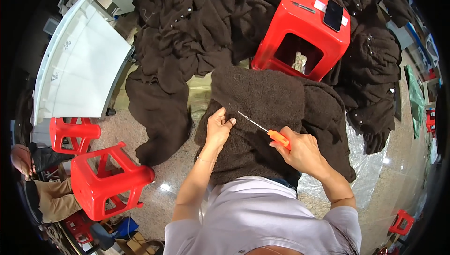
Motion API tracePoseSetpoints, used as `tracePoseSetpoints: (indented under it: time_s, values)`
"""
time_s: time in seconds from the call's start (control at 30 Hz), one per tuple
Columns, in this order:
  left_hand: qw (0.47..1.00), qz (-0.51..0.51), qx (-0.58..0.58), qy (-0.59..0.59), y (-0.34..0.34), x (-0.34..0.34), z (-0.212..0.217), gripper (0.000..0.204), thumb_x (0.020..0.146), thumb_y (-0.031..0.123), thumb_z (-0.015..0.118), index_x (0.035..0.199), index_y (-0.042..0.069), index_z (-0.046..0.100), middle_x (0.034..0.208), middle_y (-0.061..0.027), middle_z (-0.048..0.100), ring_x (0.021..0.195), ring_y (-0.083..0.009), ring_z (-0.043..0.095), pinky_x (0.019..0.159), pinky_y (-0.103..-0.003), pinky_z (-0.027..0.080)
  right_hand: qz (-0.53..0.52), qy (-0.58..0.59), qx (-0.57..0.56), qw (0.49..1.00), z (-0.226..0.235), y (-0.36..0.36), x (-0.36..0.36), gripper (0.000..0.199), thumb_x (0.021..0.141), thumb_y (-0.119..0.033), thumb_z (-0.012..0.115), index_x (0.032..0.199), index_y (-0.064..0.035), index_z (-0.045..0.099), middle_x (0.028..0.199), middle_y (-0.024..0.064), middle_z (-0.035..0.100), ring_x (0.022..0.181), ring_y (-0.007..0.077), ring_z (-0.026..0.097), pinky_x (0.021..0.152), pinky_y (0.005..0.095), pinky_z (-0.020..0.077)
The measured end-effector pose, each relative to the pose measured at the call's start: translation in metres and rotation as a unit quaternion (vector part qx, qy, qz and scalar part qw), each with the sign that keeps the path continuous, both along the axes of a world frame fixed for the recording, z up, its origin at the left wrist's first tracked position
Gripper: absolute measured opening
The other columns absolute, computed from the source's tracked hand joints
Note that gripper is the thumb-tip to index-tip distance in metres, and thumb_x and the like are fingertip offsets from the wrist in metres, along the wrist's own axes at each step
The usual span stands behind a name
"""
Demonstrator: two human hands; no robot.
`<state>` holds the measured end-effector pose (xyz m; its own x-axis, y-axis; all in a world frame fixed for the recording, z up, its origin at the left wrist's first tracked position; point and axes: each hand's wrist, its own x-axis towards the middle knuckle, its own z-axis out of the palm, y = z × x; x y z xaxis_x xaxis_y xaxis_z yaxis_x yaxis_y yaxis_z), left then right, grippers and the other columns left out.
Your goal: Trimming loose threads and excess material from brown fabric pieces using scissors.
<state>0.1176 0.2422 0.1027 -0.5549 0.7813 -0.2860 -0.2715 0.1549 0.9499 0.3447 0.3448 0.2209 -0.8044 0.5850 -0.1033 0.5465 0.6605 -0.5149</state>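
Note:
Across my lap lies a dark brown knitted garment (262, 91), its cloth spread out and partly folded. My right hand (300, 149) is wrapped round the orange handle of a slim metal needle tool (255, 123). The tool's thin shaft points up and left over the knit, its tip a short way from my left fingers. My left hand (219, 131) rests on the garment's left part with its fingers curled in. Whatever those fingers pinch, perhaps knit or thread, is too small to make out.
Ahead, a red plastic stool (276, 25) carries a dark phone (333, 15) and small snips (303, 7). Piles of brown knitwear (197, 30) surround it. At left are a white tabletop (79, 63) and two red stools (101, 184); a person's leg (56, 198) shows beyond.

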Motion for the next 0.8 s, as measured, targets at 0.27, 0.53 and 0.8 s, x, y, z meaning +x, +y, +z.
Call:
tracePoseSetpoints:
  time_s: [0.27,0.53,0.8]
  values:
    - [0.999,-0.024,0.038,-0.012,-0.003,0.003,-0.002,0.048,0.085,-0.019,0.054,0.128,0.003,0.06,0.124,-0.0023,0.066,0.113,-0.0102,0.059,0.096,-0.025,0.044,-0.002,0.037,0.026,0.999,-0.002,0.002,-0.005,0.03,0.088,-0.033,0.074,0.093,-0.0058,0.061,0.065,0.0168,0.065,0.06,0.039,0.065,0.052,0.0455,0.0492]
    - [0.998,0.04,0.056,-0.005,-0.006,0.006,-0.008,0.053,0.086,-0.016,0.059,0.135,0.003,0.052,0.121,-0.0032,0.063,0.111,-0.0106,0.057,0.093,-0.025,0.044,0.011,-0.011,-0.003,1.0,-0.001,0.002,-0.007,0.034,0.089,-0.037,0.072,0.093,-0.0053,0.062,0.064,0.0175,0.064,0.062,0.0408,0.065,0.055,0.0468,0.0497]
    - [0.769,-0.302,-0.056,0.561,-0.006,0.063,0.079,0.104,0.056,0.036,0.091,0.148,0.025,0.043,0.153,-0.0193,0.036,0.123,-0.0376,0.051,0.098,-0.048,0.048,-0.213,0.182,-0.137,0.95,-0.004,0.026,0.026,0.015,0.097,-0.014,0.064,0.101,-0.0002,0.061,0.074,0.0018,0.06,0.069,0.0076,0.056,0.065,0.0266,0.0469]
